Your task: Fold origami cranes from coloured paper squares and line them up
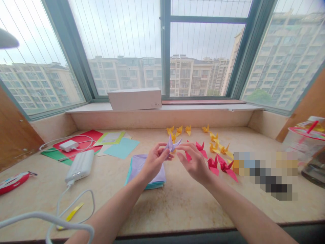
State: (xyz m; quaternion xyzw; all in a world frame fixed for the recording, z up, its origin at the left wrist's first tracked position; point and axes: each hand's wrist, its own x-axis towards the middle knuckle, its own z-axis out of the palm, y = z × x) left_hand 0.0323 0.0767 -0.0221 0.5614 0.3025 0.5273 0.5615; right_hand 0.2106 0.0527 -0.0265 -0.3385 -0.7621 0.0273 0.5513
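Note:
A light purple folded paper crane is held up over the worktop, pinched between the thumb and fingers of my left hand. My right hand is just to its right, thumb and index finger apart, the fingertips close to the crane's right-hand point; whether they touch it I cannot tell. Below my left hand lies a stack of purple and teal paper sheets, partly hidden by the wrist. Beyond and right of my right hand stand several red paper cranes and several yellow paper cranes.
To the left lie a white power bank with cables, a white charger, and red, green and light blue paper sheets. A yellow strip is near the front. A white box rests on the sill. Right stands a clear cup.

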